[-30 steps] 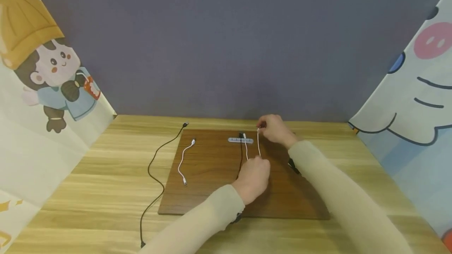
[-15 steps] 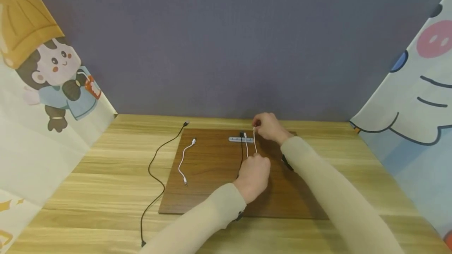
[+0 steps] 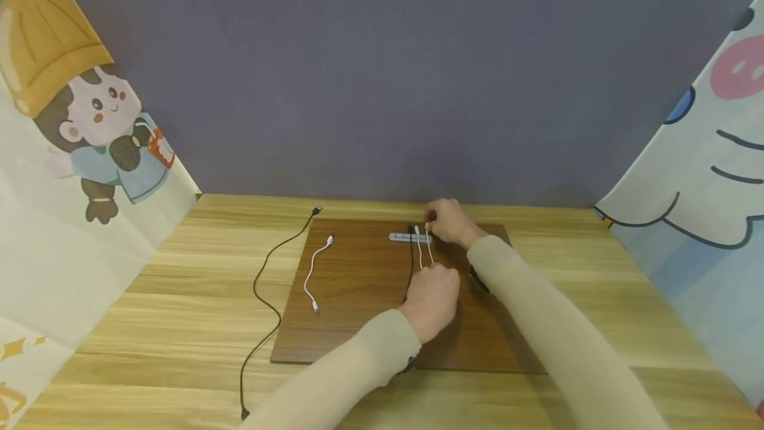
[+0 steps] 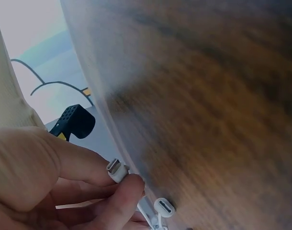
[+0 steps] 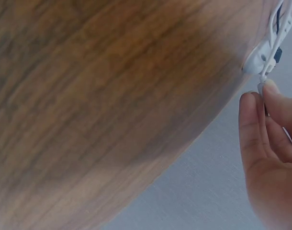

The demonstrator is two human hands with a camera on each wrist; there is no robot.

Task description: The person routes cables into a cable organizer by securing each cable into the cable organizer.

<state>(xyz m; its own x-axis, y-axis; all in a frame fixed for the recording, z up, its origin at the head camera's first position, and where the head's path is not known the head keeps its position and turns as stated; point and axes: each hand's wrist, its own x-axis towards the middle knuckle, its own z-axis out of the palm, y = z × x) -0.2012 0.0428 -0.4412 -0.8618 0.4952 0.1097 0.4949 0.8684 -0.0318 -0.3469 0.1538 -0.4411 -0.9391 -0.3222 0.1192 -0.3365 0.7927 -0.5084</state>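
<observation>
My left hand (image 3: 431, 300) pinches the near end of a short white charging cable (image 3: 429, 247); its white plug (image 4: 118, 171) sticks up between thumb and finger in the left wrist view. At the far end, my right hand (image 3: 451, 223) pinches the cable's other plug (image 5: 261, 88) close by the right end of a pale cable clip strip (image 3: 400, 237). Another white cable (image 3: 419, 249) and a black cable (image 3: 411, 261) cross the strip just left of it and run down toward my left hand. That second cable's loose plug (image 4: 164, 207) lies below my left fingertips.
The strip sits near the back edge of a dark brown board (image 3: 352, 284) on a light wooden table (image 3: 179, 324). On the board's left lies another short white cable (image 3: 308, 277). A long black cable (image 3: 255, 290) winds beside the board. A grey wall (image 3: 382, 85) stands behind.
My right hand has shifted left and slightly down with the white cable's far end, from right of the strip to its right end. My left hand stays nearly in place, still holding the near end.
</observation>
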